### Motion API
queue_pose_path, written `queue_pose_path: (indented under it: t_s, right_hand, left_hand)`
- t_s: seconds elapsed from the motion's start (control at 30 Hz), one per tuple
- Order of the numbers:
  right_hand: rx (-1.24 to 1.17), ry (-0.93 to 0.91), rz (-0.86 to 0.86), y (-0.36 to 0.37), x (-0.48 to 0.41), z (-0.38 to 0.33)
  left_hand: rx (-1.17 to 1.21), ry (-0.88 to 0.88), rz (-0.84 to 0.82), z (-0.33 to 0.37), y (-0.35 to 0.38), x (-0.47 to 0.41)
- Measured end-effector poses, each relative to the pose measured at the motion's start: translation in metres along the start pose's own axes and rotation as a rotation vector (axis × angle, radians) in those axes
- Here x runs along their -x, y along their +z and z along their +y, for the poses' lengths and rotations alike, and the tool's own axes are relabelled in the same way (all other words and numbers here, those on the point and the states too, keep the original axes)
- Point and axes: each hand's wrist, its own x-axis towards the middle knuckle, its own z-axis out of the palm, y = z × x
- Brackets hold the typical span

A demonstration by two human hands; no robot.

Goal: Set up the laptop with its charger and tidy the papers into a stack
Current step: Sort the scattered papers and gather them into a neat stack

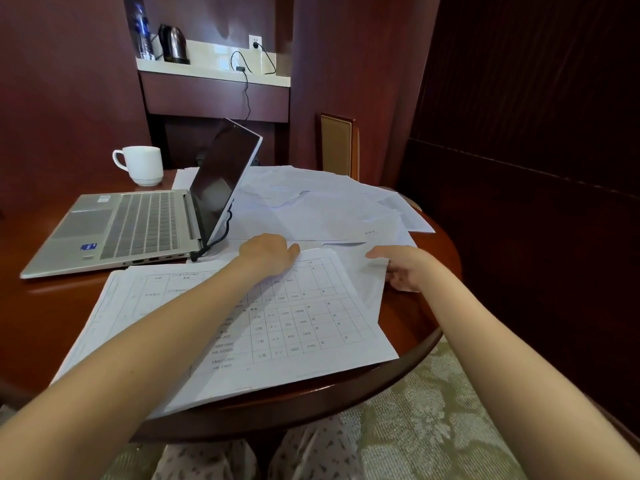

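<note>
A silver laptop (131,226) stands open with a dark screen on the left of the round wooden table (429,327). A black charger cable (221,233) is plugged in at the laptop's near right corner and runs up behind the screen. Another stretch of black cable hangs from a wall socket (255,42) above the shelf. Loose white papers (322,206) lie spread over the table's far right. Printed table sheets (298,334) overlap near the front edge. My left hand (268,254) curls its fingers at the top edge of the top printed sheet. My right hand (401,268) pinches the edge of a plain sheet (367,275).
A white mug (143,164) stands behind the laptop at the far left. A kettle (173,43) and a water bottle (142,32) are on the back shelf. A chair back (337,147) rises beyond the table. Patterned green carpet (433,427) lies to the right.
</note>
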Motion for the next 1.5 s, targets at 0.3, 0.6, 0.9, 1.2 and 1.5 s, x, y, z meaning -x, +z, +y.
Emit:
queue_pose_path:
  t_s: [0.3, 0.6, 0.9, 1.2, 1.5]
  right_hand:
    - [-0.131, -0.271, 0.013, -0.012, -0.005, -0.002]
    - [-0.572, -0.487, -0.065, -0.043, 0.018, -0.026]
    - [-0.720, -0.650, -0.177, -0.037, 0.046, -0.052]
    - [-0.115, -0.555, -0.209, -0.034, 0.018, -0.036]
    - [-0.227, -0.692, -0.004, -0.015, 0.019, -0.045]
  left_hand:
    - [0.073, -0.002, 0.043, 0.001, -0.002, 0.001]
    - [0.164, -0.009, 0.059, 0.021, -0.003, -0.004]
    - [1.297, -0.085, -0.251, 0.059, -0.044, 0.008]
    - [1.502, 0.178, 0.192, 0.045, -0.092, 0.013]
    - [1.371, 0.171, 0.466, 0.032, -0.106, 0.033]
